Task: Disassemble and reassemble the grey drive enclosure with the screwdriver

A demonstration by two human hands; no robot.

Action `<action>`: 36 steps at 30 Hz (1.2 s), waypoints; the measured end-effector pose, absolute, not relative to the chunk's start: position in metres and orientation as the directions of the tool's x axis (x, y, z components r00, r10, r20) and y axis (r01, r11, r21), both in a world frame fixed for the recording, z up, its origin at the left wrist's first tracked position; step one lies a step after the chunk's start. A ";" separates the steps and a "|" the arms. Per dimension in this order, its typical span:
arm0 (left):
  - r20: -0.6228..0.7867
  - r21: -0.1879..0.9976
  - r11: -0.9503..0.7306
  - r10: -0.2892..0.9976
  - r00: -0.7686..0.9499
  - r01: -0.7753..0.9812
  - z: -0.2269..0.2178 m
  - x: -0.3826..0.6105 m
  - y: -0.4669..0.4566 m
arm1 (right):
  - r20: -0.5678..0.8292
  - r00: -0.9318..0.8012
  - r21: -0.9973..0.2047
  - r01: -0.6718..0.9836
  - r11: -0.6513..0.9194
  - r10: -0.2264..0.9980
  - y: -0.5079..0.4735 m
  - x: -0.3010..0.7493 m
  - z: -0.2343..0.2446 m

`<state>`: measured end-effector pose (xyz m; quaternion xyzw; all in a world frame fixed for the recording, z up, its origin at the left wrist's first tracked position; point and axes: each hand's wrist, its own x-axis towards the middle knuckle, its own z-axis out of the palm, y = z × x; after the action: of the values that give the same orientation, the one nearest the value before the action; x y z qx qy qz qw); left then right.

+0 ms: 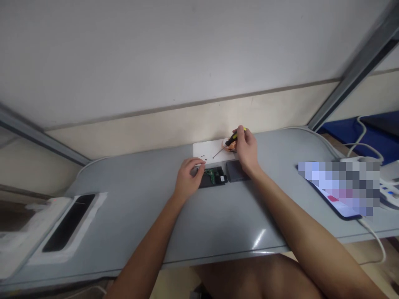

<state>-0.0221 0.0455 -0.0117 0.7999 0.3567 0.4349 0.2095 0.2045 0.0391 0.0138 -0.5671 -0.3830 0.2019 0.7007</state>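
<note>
Because the tiny black screws [202, 157] lie loose on the white rectangular sheet [207, 148] at the far edge of the grey tabletop [149, 199], a sweep of the thin metal shaft could well scatter them. The right hand [246, 150] is closed around the yellow-and-black-handled screwdriver [234, 138], whose tip slants down and left over that sheet, close to the screws.

Just near of the sheet sits the small dark opened case with a bare green circuit board [215, 176]. The left hand [188, 179] curls its fingers down onto the case's left end; whether it pinches or only presses I cannot tell. If that hold is light, the case may slide, and a slipping tip could scratch the exposed board.

The flat dark grey cover [236, 171] lies touching the case's right side, under the right wrist, which might nudge it. The white cable [370, 232] trailing off the right edge looks easy to snag.
</note>
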 end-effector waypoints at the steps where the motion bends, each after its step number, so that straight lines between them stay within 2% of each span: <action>1: 0.544 0.644 -0.651 0.759 0.358 0.401 -0.013 -0.022 0.046 | 0.284 0.612 -0.955 0.109 0.277 0.738 0.038 0.202 0.015; 6: 0.550 0.629 -0.640 0.767 0.330 0.441 -0.017 -0.023 0.049 | 0.148 0.551 -0.966 -0.097 0.239 0.822 0.032 0.190 0.025; 10: 0.577 0.617 -0.658 0.751 0.320 0.432 -0.017 -0.022 0.049 | 0.124 0.532 -0.961 -0.145 0.234 0.838 0.029 0.186 0.030; 26: 0.621 0.576 -0.702 0.709 0.334 0.419 -0.019 -0.022 0.049 | 0.156 0.513 -0.965 -0.103 0.241 0.844 0.027 0.184 0.031; 32: 0.593 0.558 -0.710 0.703 0.393 0.429 -0.018 -0.021 0.048 | 0.293 0.482 -0.950 0.051 0.307 0.826 0.024 0.185 0.033; 36: 0.527 0.615 -0.661 0.750 0.399 0.431 -0.017 -0.022 0.048 | 0.369 0.428 -0.929 0.134 0.346 0.825 0.021 0.183 0.033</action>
<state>-0.0218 0.0482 -0.0165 0.8135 0.3630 0.4105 0.1947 0.1832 0.0211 0.0332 -0.5112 -0.4691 0.2567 0.6728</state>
